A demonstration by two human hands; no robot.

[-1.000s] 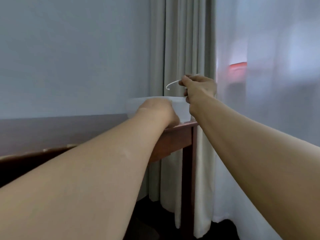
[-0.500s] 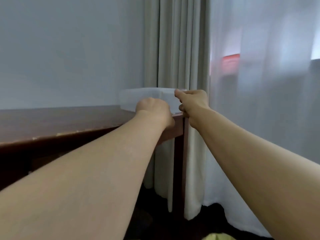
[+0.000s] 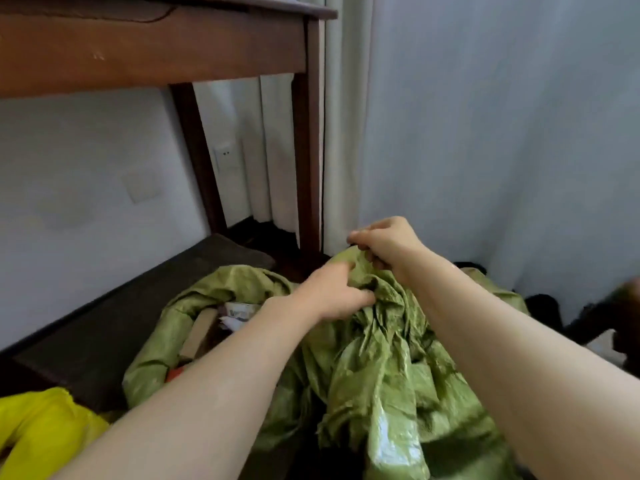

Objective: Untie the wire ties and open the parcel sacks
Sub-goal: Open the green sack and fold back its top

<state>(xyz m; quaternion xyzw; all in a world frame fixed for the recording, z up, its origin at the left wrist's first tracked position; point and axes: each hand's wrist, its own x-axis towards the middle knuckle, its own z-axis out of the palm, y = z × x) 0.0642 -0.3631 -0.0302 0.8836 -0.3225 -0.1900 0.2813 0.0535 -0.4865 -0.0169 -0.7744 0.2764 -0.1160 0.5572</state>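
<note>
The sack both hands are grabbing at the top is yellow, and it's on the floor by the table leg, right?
Not quite. The head view shows that the sack which the left hand and right hand grip at its bunched top is green, not yellow. A yellow thing lies untouched at lower left. The sack is indeed on the floor by the table leg.

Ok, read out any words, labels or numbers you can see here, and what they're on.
White parcel label in the open green sack: some print, too blurred to read.
Gathered green sack, yellow material, table: no text visible.
</note>
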